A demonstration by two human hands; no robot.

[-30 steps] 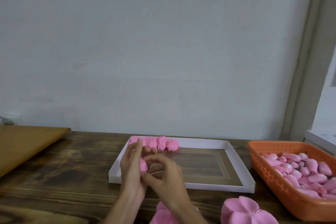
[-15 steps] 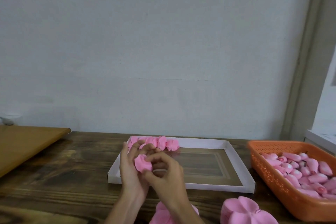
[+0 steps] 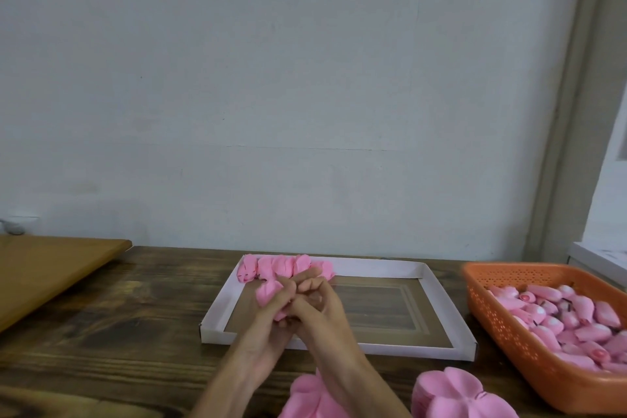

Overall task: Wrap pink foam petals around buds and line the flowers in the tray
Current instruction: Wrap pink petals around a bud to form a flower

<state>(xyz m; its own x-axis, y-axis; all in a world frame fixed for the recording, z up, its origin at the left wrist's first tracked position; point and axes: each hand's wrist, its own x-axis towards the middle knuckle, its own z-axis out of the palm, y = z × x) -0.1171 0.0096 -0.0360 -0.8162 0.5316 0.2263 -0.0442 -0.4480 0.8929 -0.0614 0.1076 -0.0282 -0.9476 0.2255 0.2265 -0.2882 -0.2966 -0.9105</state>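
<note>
Centrally, a pink foam flower (image 3: 268, 292) is gripped between both hands above the near-left part of the tray (image 3: 444, 302). The left hand (image 3: 268, 322) has its fingers curled around the flower's lower part, and the flower's upper fold shows above them. The right hand (image 3: 319, 309) presses against the left, with its fingers closed over the same flower and its fingertips pointing toward the far rim. A row of finished flowers (image 3: 281, 266) lies along the tray's far-left rim, each touching the next. The tray is a shallow white cardboard one and rests on a dark wooden table (image 3: 118, 316). Just right of the tray stands an orange basket (image 3: 502, 319) holding pink buds (image 3: 576, 319). Two stacks of flat petals (image 3: 451, 397) lie at the near table edge. A lighter wooden board (image 3: 44, 268) lies at the far left.
</note>
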